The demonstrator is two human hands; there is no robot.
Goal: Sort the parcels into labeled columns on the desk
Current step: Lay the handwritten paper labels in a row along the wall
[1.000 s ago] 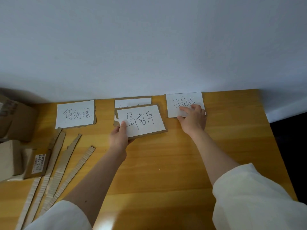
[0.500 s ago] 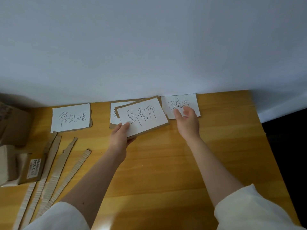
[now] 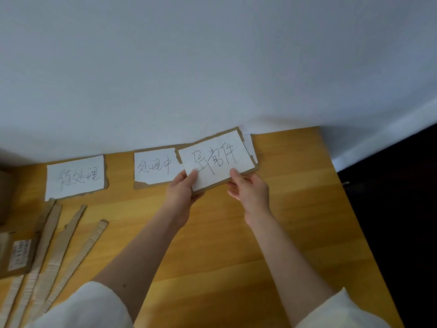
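Both my arms reach forward; my left hand (image 3: 181,189) and right hand (image 3: 251,191) each pinch a card, thumbs on top.

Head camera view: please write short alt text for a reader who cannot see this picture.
Both hands, left hand and right hand, hold a handwritten label card tilted above the wooden desk, partly covering another card. Two more label cards lie left by the wall; cardboard strips lie farther left.

Single head view, facing forward-down at desk (image 3: 295,209), wall behind; close.
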